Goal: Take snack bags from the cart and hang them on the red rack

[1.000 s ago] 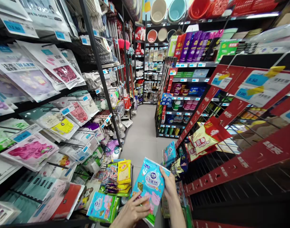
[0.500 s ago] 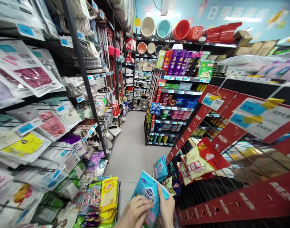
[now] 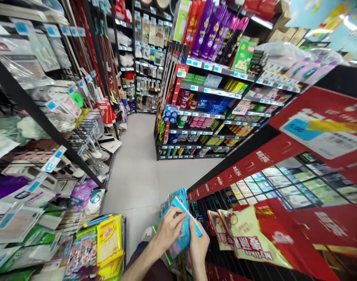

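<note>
A glossy blue packet (image 3: 181,237) with a pale strip along its top edge is held in front of me at the lower middle. My left hand (image 3: 170,225) has its fingers bent against the packet's upper part, near that edge. On the right side, my right hand (image 3: 198,242) grips the same packet, thumb on the front. Both hands are close together; the packet's lower end is partly hidden by my left wrist. Just behind it hangs another blue packet (image 3: 178,194) at the end of the rack.
Red-and-cream snack bags (image 3: 248,234) hang from the black-and-red rack close on my right. A tray of yellow packets (image 3: 109,238) stands low at left. Grey aisle floor (image 3: 137,168) runs ahead between the left shelves and a stocked shelf unit (image 3: 206,91).
The view has moved forward and tilted down. My left fingers have shifted from across the packet's front up towards its top edge. The packet stays in both hands.
</note>
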